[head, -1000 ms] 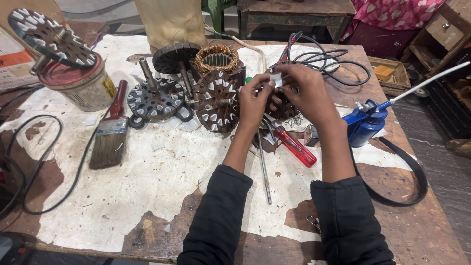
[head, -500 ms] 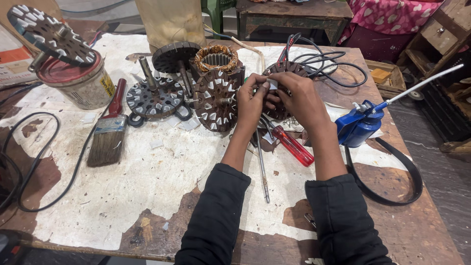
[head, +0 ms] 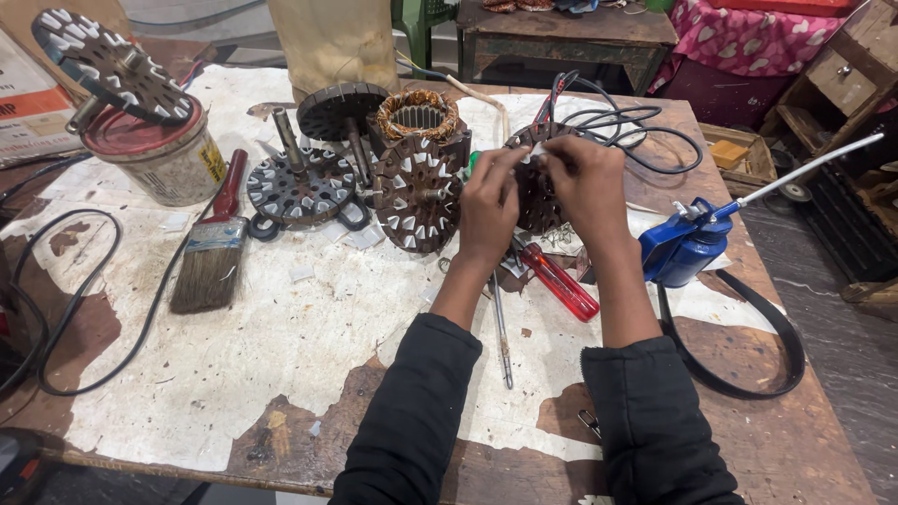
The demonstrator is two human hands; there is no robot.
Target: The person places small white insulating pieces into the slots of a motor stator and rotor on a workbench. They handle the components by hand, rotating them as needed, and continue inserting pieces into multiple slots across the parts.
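Head view, left to right across a worn table (head: 234,374) with peeling white covering. At far left a slotted disc (head: 108,64) on a shaft is seen resting tilted on a paint can (head: 159,154); a black cable (head: 84,309) is looped below it. A brush (head: 213,252) with a red handle is laid beside the can. Next, a flat stator (head: 297,185) with a shaft is seen, a dark rotor (head: 341,108) behind it, and a second stator (head: 416,192) stood on edge before a copper winding (head: 416,114). At centre, a third stator (head: 533,192), stood upright and partly hidden, is gripped between both hands: the left hand (head: 488,208) is closed on its left edge, the right hand (head: 587,187) on its right, with fingertips pinched at a small white insert on the upper rim. Below the hands a red screwdriver (head: 559,281) and a steel rod (head: 500,327) are laid. Black wires (head: 636,126) are coiled behind. At right, a blue oil can (head: 687,248) with a long spout is stood, with a black belt (head: 776,346) curved around it.
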